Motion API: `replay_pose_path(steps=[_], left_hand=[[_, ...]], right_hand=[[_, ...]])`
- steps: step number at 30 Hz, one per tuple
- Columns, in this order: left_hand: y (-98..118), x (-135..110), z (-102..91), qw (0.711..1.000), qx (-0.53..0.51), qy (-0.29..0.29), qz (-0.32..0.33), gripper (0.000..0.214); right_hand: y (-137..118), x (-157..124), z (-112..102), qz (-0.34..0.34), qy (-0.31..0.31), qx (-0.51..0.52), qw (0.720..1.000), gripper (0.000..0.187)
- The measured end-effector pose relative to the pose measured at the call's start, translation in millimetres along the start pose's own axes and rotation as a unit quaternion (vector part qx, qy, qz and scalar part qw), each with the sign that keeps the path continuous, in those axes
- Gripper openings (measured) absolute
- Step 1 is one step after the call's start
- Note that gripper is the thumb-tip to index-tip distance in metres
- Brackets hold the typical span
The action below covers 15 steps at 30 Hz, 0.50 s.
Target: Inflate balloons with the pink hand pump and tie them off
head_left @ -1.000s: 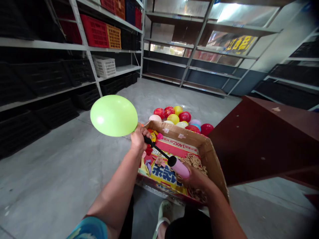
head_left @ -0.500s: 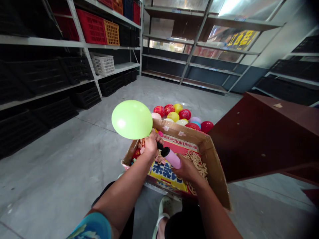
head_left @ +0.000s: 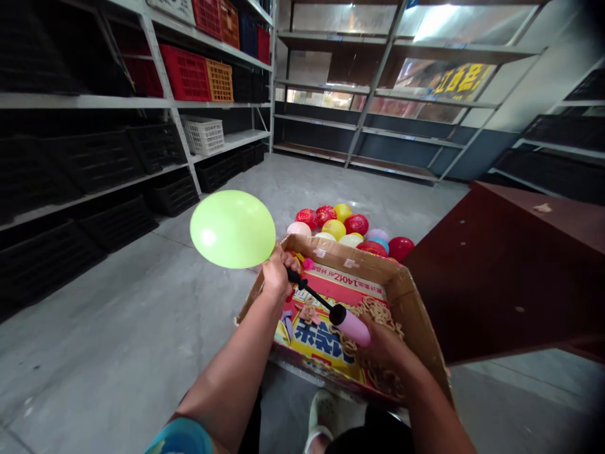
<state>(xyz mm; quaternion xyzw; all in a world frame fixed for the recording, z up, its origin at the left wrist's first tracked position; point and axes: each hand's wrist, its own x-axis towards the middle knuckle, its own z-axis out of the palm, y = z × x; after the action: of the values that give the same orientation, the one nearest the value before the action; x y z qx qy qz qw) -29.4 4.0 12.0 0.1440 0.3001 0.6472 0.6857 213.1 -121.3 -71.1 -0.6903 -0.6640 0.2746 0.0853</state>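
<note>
My left hand [head_left: 276, 275] is closed around the neck of a light green balloon [head_left: 232, 229] and the black nozzle of a hand pump. My right hand [head_left: 388, 345] grips the pump's pink barrel [head_left: 355, 326], pulled back so the black rod [head_left: 312, 293] shows between my two hands. Both hands hover over an open cardboard box [head_left: 406, 296] that holds a printed sheet, rubber bands [head_left: 373, 312] and several limp balloons.
A pile of inflated red, yellow, white and blue balloons [head_left: 345, 228] lies on the concrete floor behind the box. A dark red cabinet [head_left: 510, 277] stands at right. Metal shelves with black, red, orange and white crates [head_left: 204, 133] line the left and back walls.
The pump went from extended to pushed in half a second ago and is extended again now. The green balloon swung right, then back left, and looks slightly larger.
</note>
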Motion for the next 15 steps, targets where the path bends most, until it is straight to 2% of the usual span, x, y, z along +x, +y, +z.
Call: replay_pose_path(steps=[2, 10, 12, 15], left_hand=[[-7.9, -1.1, -1.1, 1.000, 0.001, 0.002, -0.006, 0.049], [-43.7, -9.6, -3.1, 0.998, 0.008, -0.010, -0.056, 0.052], [-44.5, -8.7, -3.3, 0.998, 0.002, -0.019, -0.056, 0.052], [-34.2, -3.6, -2.6, 0.999, -0.003, -0.012, -0.047, 0.050]], right_hand=[[-6.4, 2.6, 3.2, -0.005, 0.003, -0.019, 1.000, 0.046], [-42.2, 16.7, 21.4, -0.034, 0.052, 0.012, 0.998, 0.044], [-44.2, 17.3, 22.0, -0.038, 0.054, 0.029, 0.997, 0.041], [-41.8, 15.6, 17.9, -0.055, 0.044, 0.065, 0.995, 0.033]])
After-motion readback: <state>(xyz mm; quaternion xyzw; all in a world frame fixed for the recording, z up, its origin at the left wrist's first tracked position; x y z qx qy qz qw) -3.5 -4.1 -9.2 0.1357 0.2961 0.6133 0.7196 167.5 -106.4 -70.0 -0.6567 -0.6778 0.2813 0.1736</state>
